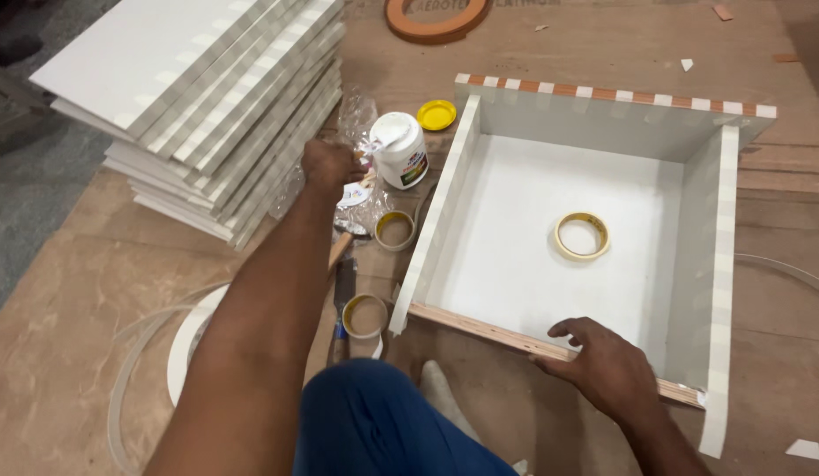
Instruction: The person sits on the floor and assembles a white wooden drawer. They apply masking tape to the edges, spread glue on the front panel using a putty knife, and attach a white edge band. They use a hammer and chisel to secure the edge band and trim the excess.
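left hand (328, 165): centre-left of the frame, reached forward, fingers curled shut around a thin stick-like handle (340, 249); its upper end is hidden, so i cannot tell what kind of tool it is.
glue jar (400, 150): white, lid off, standing just right of the left hand, close to the knuckles, near the box's left wall.
yellow lid (437, 115): lying flat just up-right of the jar.
right hand (603, 366): lower right of the frame, fingers spread fairly wide, resting on the box's near edge, holding nothing.
white box (718, 264): open-topped, shallow, filling the right half of the frame; taped edges, bare wood strip along the near edge under the right hand.
tape roll (582, 235): lying flat inside the box, above the right hand, apart from it.
two small rolls (394, 231): on the floor between the left arm and the box's left wall.
stack of white panels (207, 97): upper left of the frame, just left of the left hand.
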